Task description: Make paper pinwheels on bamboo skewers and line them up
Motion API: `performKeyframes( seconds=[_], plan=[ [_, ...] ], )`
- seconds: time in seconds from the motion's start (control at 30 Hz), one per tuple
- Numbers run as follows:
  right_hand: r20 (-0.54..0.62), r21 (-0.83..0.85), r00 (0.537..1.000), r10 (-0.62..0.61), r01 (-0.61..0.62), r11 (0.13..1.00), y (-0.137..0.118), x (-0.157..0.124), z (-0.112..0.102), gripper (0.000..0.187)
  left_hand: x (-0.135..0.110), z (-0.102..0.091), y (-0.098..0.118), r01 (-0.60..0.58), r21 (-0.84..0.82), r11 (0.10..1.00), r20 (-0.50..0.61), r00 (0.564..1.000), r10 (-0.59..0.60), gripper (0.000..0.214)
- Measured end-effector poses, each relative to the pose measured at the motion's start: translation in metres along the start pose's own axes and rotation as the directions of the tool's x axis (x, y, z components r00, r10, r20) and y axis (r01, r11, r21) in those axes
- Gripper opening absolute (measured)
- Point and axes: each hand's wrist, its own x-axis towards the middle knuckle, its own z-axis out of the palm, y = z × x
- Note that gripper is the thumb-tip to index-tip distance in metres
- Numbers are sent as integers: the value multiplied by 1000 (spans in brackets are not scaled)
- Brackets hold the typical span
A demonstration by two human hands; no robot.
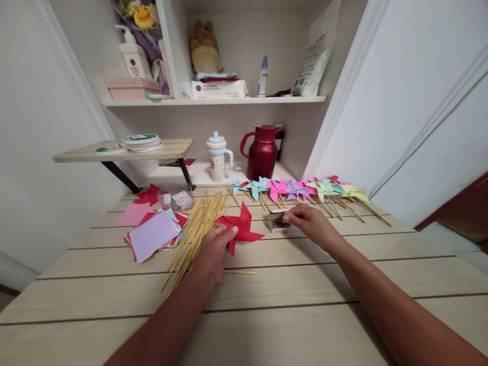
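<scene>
My left hand [212,250] pinches the edge of a red paper pinwheel [240,227] that lies on the wooden table [290,305]. Just left of it sprawls a loose pile of bamboo sticks [198,229]. My right hand [309,223] has its fingers curled at a small open box of pins [277,222]; whether a pin is between the fingertips is too small to see. Behind the box stands a row of finished pinwheels on sticks [301,190] in blue, pink, purple, green and yellow.
A stack of coloured paper squares [154,235] and a small clear packet [179,200] lie at the left, with another red pinwheel [150,195] behind. A low side shelf [122,151] holds tape rolls. A sippy cup [218,157] and red thermos jug [263,152] stand at the back.
</scene>
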Motion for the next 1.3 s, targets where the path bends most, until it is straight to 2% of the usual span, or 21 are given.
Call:
performKeyframes(
  seconds=[0.13, 0.23, 0.37, 0.5, 0.67, 0.9, 1.07, 1.2, 1.3],
  plan=[
    [-55, -279, 997, -59, 41, 959, -4, 4, 9, 21, 1, 0, 0, -6, 0, 1000, 7, 1000, 6, 27],
    [-49, -424, 994, -95, 65, 903, -10, 7, 15, 23, 1, 0, 0, -13, -5, 1000, 2, 1000, 13, 27],
    [-11, -525, 994, -105, 83, 847, -18, 12, 23, 20, 1, -1, -1, -20, -6, 1000, 1, 1000, 20, 26],
    [3, -547, 997, -79, 67, 834, -18, 15, 28, 20, 0, 0, -1, -5, -9, 1000, 1, 1000, 5, 26],
    [-10, -456, 1000, -28, 20, 890, -11, 16, 26, 19, -1, 1, 0, -3, -13, 1000, -1, 1000, 3, 24],
    [-65, -162, 995, 70, -80, 984, -2, 15, 15, 22, 0, 0, 0, 12, -7, 1000, 14, 1000, -12, 27],
    [-68, 31, 991, 118, -116, 993, 8, 12, 14, 27, 0, 0, -1, -5, -4, 1000, 3, 1000, 5, 25],
    [-84, 101, 986, 142, -134, 986, 10, 10, 10, 27, 0, -1, -1, -16, -1, 1000, 5, 1000, 16, 25],
    [-62, 126, 990, 127, -119, 985, 1, 5, 1, 27, -1, 0, -1, -14, -1, 1000, 11, 1000, 14, 26]
  ],
)
